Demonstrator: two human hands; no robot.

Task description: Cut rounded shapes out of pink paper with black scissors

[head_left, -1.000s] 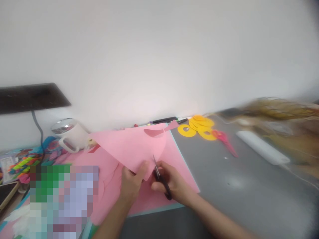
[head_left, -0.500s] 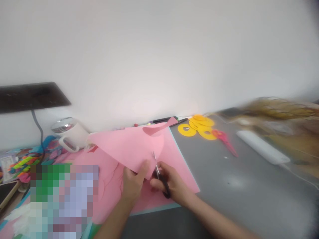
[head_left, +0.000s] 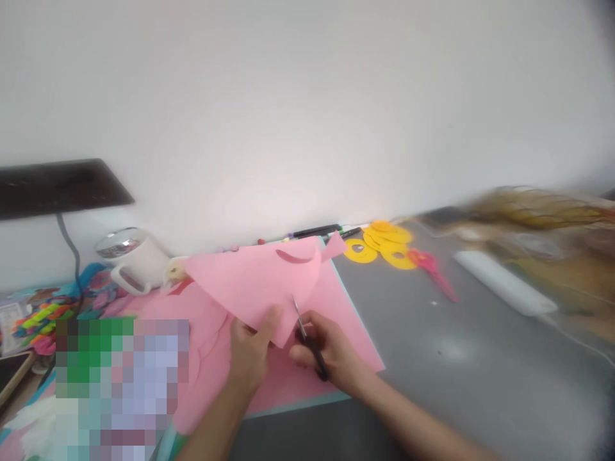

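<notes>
My left hand pinches the near edge of a pink paper sheet, thumb on top and fingers underneath. A curved cut runs through the sheet's far right part, and a strip of it sticks out to the right. In my right hand is a pair of black-handled scissors, fingers closed round the handles. The blades point away from me at the sheet's right side, close to my left thumb. More pink paper with a light blue border lies flat below both hands.
Yellow paper rings and pink scissors lie at the back right, beside a white power strip. Dark pens rest along the wall. A white mug and colourful odds and ends stand at the left.
The held pink sheet has turned and shifted slightly, and its cut strip now hangs lower to the right. My left hand has moved a little left. Both hands keep their grip.
</notes>
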